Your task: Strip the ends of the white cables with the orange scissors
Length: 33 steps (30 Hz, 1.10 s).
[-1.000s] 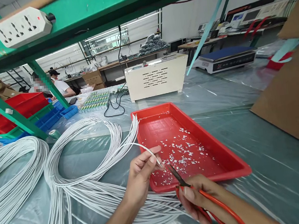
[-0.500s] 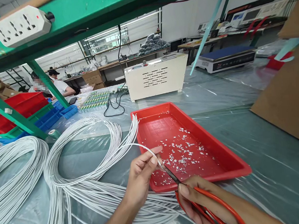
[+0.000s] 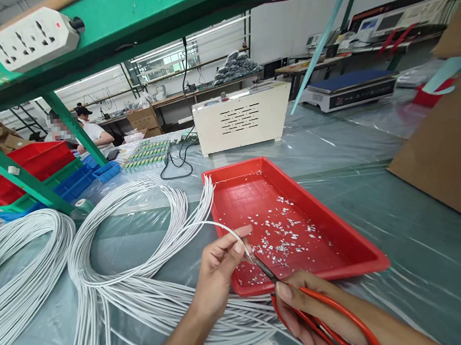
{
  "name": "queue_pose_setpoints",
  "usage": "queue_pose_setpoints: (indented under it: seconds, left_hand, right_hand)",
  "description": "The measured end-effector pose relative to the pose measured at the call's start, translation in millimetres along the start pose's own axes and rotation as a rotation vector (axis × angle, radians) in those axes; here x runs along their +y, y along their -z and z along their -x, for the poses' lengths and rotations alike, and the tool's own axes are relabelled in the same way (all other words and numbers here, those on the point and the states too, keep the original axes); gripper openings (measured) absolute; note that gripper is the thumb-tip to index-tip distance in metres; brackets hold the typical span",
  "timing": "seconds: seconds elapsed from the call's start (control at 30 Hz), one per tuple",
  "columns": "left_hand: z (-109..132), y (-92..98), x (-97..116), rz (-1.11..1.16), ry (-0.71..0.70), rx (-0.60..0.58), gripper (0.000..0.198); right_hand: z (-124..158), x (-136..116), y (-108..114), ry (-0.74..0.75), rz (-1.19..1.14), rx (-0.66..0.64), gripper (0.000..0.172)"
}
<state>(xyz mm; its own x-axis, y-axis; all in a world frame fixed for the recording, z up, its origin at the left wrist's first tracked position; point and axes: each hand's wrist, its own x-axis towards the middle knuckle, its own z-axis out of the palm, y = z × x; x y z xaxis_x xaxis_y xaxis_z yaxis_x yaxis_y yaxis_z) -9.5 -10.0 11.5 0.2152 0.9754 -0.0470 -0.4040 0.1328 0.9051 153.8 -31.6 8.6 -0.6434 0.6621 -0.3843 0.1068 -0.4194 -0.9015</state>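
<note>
My left hand (image 3: 220,269) pinches the end of one white cable (image 3: 222,226) between thumb and fingers, over the near left edge of a red tray (image 3: 322,206). Red-handled scissors (image 3: 265,268) are in my right hand (image 3: 305,310), their tips touching the cable end. How far the blades are apart is too small to tell. Small white and silvery scraps (image 3: 282,235) lie scattered in the tray. The held cable runs back to a large coil of white cables (image 3: 78,254) left of the tray.
Another cable coil (image 3: 15,283) lies at far left. Behind the tray stands a cream metal box (image 3: 243,119). A cardboard box (image 3: 447,155) is at right, a scale (image 3: 349,91) at back right. Stacked bins (image 3: 20,172) and a green frame (image 3: 20,175) are at left; a person (image 3: 97,133) sits beyond.
Both hands, the cable and the scissors look almost the same as before. The view has shifted very slightly.
</note>
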Motion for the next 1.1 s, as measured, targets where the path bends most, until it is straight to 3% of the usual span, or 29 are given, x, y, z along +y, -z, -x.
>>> queue_pose_setpoints:
  seconds: [0.3, 0.6, 0.8, 1.0, 1.1]
  left_hand:
    - [0.2, -1.0, 0.2, 0.022, 0.012, -0.003, 0.030]
    - [-0.5, -5.4, 2.0, 0.213, 0.043, -0.001, 0.027]
    - [2.2, -7.7, 6.9, 0.272, 0.060, -0.006, 0.028]
    - [4.8, -7.0, 8.9, 0.288, 0.047, -0.031, 0.027]
    - [4.2, -7.1, 9.2, 0.309, 0.058, -0.045, 0.027]
  right_hand:
    - [-1.8, -0.8, 0.2, 0.004, 0.013, 0.001, 0.054]
    - [-8.7, 12.4, -5.3, 0.060, 0.076, 0.173, 0.048]
    - [-13.9, 12.7, -6.3, 0.355, 0.581, 0.314, 0.040]
    - [-15.3, 12.1, -6.5, 0.383, 0.820, 0.414, 0.041]
    - [-15.7, 15.7, -5.5, 0.501, 0.967, 0.516, 0.037]
